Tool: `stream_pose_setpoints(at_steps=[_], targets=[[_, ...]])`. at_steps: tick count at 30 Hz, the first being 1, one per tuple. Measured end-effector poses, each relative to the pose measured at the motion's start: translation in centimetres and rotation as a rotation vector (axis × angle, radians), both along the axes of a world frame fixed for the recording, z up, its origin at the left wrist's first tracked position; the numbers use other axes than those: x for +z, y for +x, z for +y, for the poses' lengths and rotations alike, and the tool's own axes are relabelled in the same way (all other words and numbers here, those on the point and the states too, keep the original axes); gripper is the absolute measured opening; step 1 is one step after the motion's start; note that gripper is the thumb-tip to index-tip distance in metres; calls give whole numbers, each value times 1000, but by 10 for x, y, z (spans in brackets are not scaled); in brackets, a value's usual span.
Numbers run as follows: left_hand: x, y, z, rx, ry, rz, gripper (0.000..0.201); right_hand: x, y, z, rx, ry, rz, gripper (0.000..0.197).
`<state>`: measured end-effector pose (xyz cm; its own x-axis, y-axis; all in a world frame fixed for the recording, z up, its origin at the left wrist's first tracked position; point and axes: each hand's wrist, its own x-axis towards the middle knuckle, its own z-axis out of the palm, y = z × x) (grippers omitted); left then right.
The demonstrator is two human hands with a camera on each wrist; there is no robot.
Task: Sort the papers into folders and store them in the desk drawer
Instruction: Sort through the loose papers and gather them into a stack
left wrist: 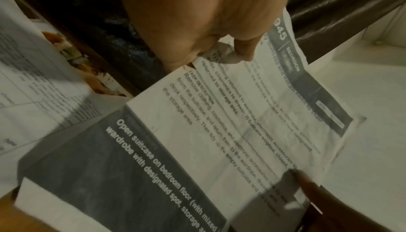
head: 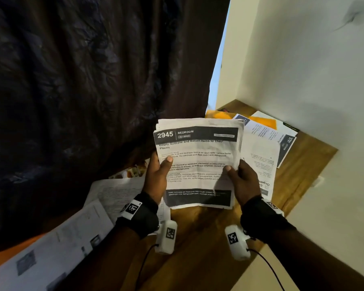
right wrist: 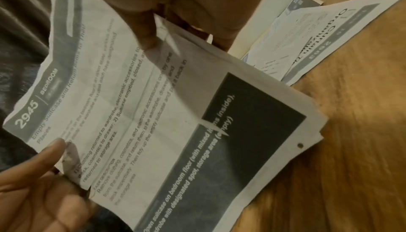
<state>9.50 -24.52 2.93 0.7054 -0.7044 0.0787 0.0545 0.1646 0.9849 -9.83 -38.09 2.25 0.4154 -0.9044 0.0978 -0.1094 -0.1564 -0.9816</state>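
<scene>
Papers (head: 198, 162) pinched between left hand (head: 156, 177) and right hand (head: 243, 181)

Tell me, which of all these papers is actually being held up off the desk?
The creased stack topped by the sheet headed 2945 BEDROOM: left hand and right hand pinch its sides, while the others lie flat.

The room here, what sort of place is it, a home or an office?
Probably a desk corner in a home, though that is a guess. A wooden desk fits against plain walls, a dark curtain hangs beside it, and loose papers lie scattered on top.
</scene>
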Motion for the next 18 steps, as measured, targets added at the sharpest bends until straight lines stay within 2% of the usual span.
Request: stream_pose_setpoints(at_steps=[3,10,13,18], targets=[[-8,-2,1,-23,15,31,30,-3,0,5,26,28,-14,37],[-24,-15,4,-47,59,38,34,-15,-5,13,5,112,0,44],[-31,-19,5,-87,72,19,32,-18,-7,13,-22,126,26,37],[-33,-13,17,-154,104,-36,35,-20,-7,7,-60,32,48,27]])
